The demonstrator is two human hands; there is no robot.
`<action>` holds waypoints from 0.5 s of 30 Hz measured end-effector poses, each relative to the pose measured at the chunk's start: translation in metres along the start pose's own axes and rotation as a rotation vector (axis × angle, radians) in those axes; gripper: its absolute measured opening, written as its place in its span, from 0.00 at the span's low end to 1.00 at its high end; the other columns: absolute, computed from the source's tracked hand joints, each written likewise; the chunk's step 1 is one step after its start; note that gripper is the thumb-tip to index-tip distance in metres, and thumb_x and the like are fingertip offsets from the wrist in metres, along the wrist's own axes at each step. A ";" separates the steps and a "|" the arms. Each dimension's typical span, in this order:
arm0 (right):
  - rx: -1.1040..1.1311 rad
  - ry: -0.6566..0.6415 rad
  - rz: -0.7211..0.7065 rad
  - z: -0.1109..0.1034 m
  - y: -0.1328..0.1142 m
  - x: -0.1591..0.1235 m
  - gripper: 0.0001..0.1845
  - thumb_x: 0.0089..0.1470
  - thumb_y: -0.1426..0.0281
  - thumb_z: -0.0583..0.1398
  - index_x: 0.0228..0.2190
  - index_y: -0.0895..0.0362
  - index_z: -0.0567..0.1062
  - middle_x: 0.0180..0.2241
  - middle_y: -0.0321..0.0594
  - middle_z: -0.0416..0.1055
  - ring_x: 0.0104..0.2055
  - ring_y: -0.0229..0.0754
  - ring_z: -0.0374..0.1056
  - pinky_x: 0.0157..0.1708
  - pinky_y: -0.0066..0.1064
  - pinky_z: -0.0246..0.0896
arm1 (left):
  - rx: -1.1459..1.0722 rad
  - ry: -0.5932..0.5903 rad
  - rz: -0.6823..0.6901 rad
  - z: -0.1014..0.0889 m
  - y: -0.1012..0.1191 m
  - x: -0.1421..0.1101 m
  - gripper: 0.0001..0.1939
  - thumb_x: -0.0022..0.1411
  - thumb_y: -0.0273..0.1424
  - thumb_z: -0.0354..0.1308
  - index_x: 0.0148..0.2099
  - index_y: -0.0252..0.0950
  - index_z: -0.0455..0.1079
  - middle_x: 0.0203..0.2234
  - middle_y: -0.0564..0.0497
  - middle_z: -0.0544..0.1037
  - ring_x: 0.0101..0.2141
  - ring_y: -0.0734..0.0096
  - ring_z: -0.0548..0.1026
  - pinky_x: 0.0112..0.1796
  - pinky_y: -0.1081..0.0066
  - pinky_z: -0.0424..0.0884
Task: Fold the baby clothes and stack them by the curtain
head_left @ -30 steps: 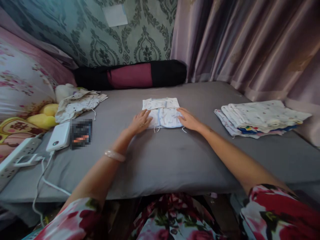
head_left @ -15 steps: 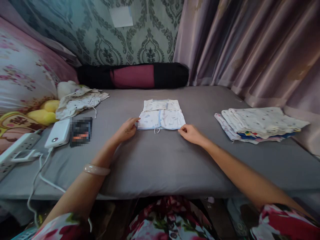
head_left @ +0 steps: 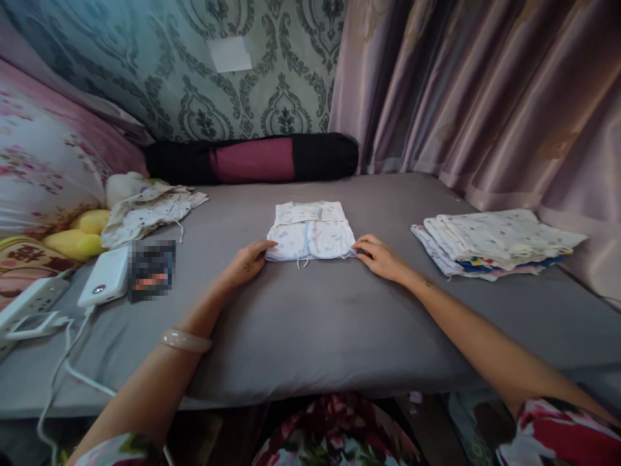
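A small white baby shirt (head_left: 330, 241) with a faint print and blue trim lies folded on the grey bed sheet. Its sleeves are folded across the upper part, and thin white ties hang from the near edge. At the shirt's near left corner is my left hand (head_left: 247, 264), fingers over the cloth and closed on it. My right hand (head_left: 381, 259) has the near right corner between thumb and fingers. The cloth stays flat on the sheet between both hands.
To the right lies a stack of folded baby clothes (head_left: 485, 239). A crumpled spotted garment (head_left: 145, 210), yellow plush toy (head_left: 80, 241), white power bank (head_left: 104, 278), blurred dark packet (head_left: 151, 270) and power strip (head_left: 32, 304) with cables are on the left. A black and maroon bolster (head_left: 252, 158) lines the wall.
My left fingers have come onto the shirt's left corner. My right fingers have gone from curled to more stretched at the right corner. The view has shifted slightly.
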State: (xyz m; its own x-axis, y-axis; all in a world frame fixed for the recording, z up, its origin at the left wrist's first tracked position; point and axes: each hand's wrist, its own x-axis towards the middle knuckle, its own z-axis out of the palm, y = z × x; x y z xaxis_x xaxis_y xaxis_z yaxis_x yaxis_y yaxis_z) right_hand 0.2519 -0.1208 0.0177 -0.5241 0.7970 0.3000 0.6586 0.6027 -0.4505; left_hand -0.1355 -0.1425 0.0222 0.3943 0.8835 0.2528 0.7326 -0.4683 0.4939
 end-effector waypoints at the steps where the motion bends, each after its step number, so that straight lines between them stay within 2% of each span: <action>1: -0.008 0.006 -0.026 0.001 0.000 0.000 0.14 0.58 0.71 0.54 0.44 0.55 0.74 0.47 0.46 0.66 0.44 0.44 0.68 0.49 0.39 0.63 | 0.008 0.011 -0.014 0.001 -0.001 0.001 0.25 0.56 0.25 0.46 0.55 0.34 0.67 0.50 0.43 0.75 0.50 0.62 0.73 0.51 0.62 0.68; 3: -0.013 0.013 -0.056 0.002 0.000 0.002 0.14 0.60 0.70 0.52 0.45 0.54 0.74 0.47 0.46 0.66 0.47 0.45 0.67 0.51 0.39 0.62 | 0.021 0.023 -0.027 0.002 -0.003 0.002 0.22 0.58 0.27 0.46 0.54 0.35 0.68 0.49 0.43 0.75 0.49 0.61 0.73 0.51 0.61 0.68; 9: 0.013 0.038 -0.059 0.007 0.003 0.013 0.15 0.62 0.69 0.50 0.43 0.56 0.75 0.44 0.47 0.70 0.46 0.45 0.68 0.50 0.39 0.62 | 0.018 0.028 0.016 0.001 0.002 0.008 0.16 0.66 0.36 0.45 0.48 0.38 0.70 0.46 0.45 0.77 0.47 0.63 0.75 0.50 0.63 0.69; 15: 0.082 0.090 0.059 0.013 0.001 0.015 0.15 0.61 0.70 0.50 0.44 0.56 0.74 0.41 0.46 0.74 0.42 0.45 0.70 0.46 0.38 0.64 | 0.046 -0.005 -0.083 -0.001 -0.001 0.013 0.18 0.66 0.37 0.44 0.50 0.39 0.70 0.42 0.46 0.79 0.42 0.61 0.76 0.44 0.64 0.71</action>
State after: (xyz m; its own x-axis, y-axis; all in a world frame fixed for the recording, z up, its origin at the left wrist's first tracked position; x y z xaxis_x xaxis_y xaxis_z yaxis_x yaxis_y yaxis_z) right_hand 0.2378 -0.1082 0.0106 -0.4325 0.8335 0.3439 0.6389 0.5524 -0.5354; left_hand -0.1314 -0.1302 0.0255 0.3336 0.9194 0.2085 0.7879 -0.3933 0.4739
